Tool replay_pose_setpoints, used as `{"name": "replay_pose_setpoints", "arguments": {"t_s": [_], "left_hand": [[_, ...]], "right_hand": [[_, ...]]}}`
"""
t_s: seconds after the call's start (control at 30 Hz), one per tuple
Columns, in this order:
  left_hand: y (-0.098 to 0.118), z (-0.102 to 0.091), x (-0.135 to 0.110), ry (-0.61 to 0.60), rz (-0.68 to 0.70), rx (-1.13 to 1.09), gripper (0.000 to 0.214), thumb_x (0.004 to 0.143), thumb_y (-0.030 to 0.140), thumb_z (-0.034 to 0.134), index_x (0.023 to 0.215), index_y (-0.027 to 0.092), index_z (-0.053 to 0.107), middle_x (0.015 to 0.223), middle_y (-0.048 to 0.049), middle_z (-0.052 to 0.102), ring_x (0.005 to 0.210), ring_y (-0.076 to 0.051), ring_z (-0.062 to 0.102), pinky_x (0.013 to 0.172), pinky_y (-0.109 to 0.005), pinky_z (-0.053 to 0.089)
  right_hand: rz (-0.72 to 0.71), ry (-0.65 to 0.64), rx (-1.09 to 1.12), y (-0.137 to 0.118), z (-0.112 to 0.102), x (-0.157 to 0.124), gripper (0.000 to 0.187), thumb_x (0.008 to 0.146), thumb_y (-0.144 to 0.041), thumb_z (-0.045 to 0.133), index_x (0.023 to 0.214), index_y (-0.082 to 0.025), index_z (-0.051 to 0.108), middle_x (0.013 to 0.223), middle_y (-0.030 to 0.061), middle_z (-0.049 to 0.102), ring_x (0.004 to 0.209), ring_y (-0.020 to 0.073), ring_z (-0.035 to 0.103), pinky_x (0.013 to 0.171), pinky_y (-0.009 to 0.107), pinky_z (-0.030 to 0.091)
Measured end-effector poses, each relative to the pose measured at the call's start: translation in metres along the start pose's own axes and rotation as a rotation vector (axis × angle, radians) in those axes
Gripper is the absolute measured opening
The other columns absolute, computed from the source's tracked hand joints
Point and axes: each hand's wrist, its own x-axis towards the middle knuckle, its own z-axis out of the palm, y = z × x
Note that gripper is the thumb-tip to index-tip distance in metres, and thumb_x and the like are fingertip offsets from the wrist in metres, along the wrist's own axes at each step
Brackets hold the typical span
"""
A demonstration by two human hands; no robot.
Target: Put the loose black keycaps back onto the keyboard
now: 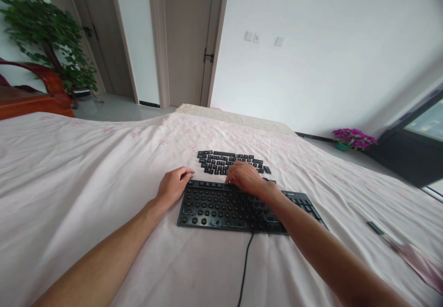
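A black keyboard (216, 208) lies on the pale bedspread with its main block bare of caps. Some keycaps (205, 184) still sit along its far row, and the number pad keeps its caps. My left hand (175, 185) is curled at the far left corner of the keyboard, its fingers drawn together against that edge. Over the far row, my right hand (245, 177) has its fingers pinched down at a keycap, mostly hidden beneath them. Just beyond, loose black keycaps (216, 162) lie in rows on the cloth, partly covered by my right hand.
The keyboard's cable (245, 263) runs toward me across the bedspread (114, 173). A pale stick-like object with a dark band (374, 227) and pink cloth lies at right. Farther off are a wooden chair (51, 85), a leafy plant, doors and purple flowers (355, 138).
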Motion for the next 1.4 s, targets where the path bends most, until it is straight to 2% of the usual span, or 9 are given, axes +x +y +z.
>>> {"name": "replay_pose_setpoints", "arguments": {"t_s": [0.07, 0.13, 0.27, 0.37, 0.47, 0.57, 0.7, 1.17, 1.4], "left_hand": [[0.001, -0.001, -0.001, 0.009, -0.004, -0.006, 0.023, 0.085, 0.033, 0.052, 0.093, 0.028, 0.073, 0.094, 0.0010, 0.075, 0.088, -0.019, 0.068, 0.081, -0.028, 0.050], [0.005, -0.002, -0.003, 0.052, 0.010, -0.032, 0.023, 0.085, 0.033, 0.052, 0.094, 0.027, 0.073, 0.096, 0.0001, 0.075, 0.088, -0.019, 0.068, 0.082, -0.029, 0.050], [0.027, -0.002, -0.010, 0.118, 0.056, -0.273, 0.023, 0.086, 0.035, 0.054, 0.097, 0.022, 0.070, 0.104, -0.0034, 0.073, 0.092, -0.018, 0.067, 0.084, -0.029, 0.050], [0.048, -0.001, -0.017, -0.038, -0.063, -0.591, 0.030, 0.085, 0.041, 0.058, 0.103, 0.019, 0.067, 0.102, -0.0061, 0.072, 0.084, -0.018, 0.068, 0.066, -0.025, 0.052], [0.065, -0.001, -0.025, -0.211, -0.195, -0.859, 0.030, 0.081, 0.045, 0.064, 0.093, 0.017, 0.066, 0.101, -0.0074, 0.071, 0.086, -0.017, 0.068, 0.065, -0.022, 0.052], [0.074, -0.002, -0.031, -0.290, -0.308, -1.022, 0.030, 0.073, 0.042, 0.074, 0.086, 0.017, 0.064, 0.087, -0.0037, 0.070, 0.079, -0.013, 0.067, 0.063, -0.018, 0.050], [0.079, -0.001, -0.035, -0.324, -0.366, -1.082, 0.030, 0.069, 0.036, 0.080, 0.084, 0.016, 0.062, 0.078, -0.0004, 0.068, 0.074, -0.010, 0.066, 0.060, -0.015, 0.049], [0.080, 0.008, -0.041, -0.246, -0.354, -1.023, 0.034, 0.065, 0.030, 0.083, 0.086, 0.015, 0.060, 0.074, 0.0001, 0.068, 0.071, -0.010, 0.067, 0.063, -0.018, 0.053], [0.080, 0.013, -0.044, -0.274, -0.374, -1.057, 0.031, 0.072, 0.032, 0.078, 0.090, 0.014, 0.060, 0.080, -0.0062, 0.072, 0.076, -0.014, 0.070, 0.069, -0.022, 0.057]], "right_hand": [[-0.004, 0.014, 0.005, 0.002, 0.000, 0.002, 0.017, 0.085, -0.019, 0.061, 0.085, -0.026, 0.076, 0.087, 0.0026, 0.069, 0.091, 0.0181, 0.055, 0.083, 0.028, 0.039], [0.059, 0.103, 0.093, -0.001, 0.001, 0.002, 0.014, 0.084, -0.020, 0.063, 0.084, -0.025, 0.076, 0.088, 0.0027, 0.069, 0.092, 0.0184, 0.056, 0.084, 0.029, 0.040], [0.291, 0.411, 0.611, -0.026, 0.003, 0.000, 0.012, 0.081, -0.022, 0.064, 0.085, -0.022, 0.075, 0.086, 0.0022, 0.069, 0.086, 0.0161, 0.061, 0.081, 0.029, 0.045], [0.352, 0.558, 0.987, -0.053, 0.005, 0.000, 0.011, 0.075, -0.025, 0.068, 0.083, -0.020, 0.074, 0.085, 0.0024, 0.069, 0.082, 0.0162, 0.063, 0.079, 0.029, 0.048], [0.353, 0.630, 1.149, -0.072, 0.007, -0.001, 0.012, 0.072, -0.027, 0.070, 0.081, -0.020, 0.073, 0.084, 0.0026, 0.068, 0.079, 0.0159, 0.061, 0.075, 0.029, 0.048], [0.334, 0.682, 1.167, -0.078, 0.012, -0.002, 0.011, 0.072, -0.028, 0.071, 0.080, -0.021, 0.074, 0.082, 0.0022, 0.067, 0.077, 0.0157, 0.060, 0.073, 0.029, 0.048], [0.305, 0.736, 1.146, -0.079, 0.017, -0.006, 0.008, 0.072, -0.025, 0.073, 0.079, -0.023, 0.074, 0.078, 0.0000, 0.064, 0.072, 0.0140, 0.057, 0.068, 0.027, 0.045], [0.150, 0.645, 1.115, -0.080, 0.028, -0.017, 0.025, 0.082, -0.023, 0.065, 0.104, -0.031, 0.073, 0.094, 0.0020, 0.063, 0.087, 0.0154, 0.059, 0.079, 0.031, 0.048], [0.132, 0.633, 1.026, -0.074, 0.031, -0.018, 0.022, 0.089, -0.025, 0.057, 0.103, -0.030, 0.074, 0.091, 0.0024, 0.068, 0.089, 0.0168, 0.061, 0.084, 0.034, 0.047]]}}
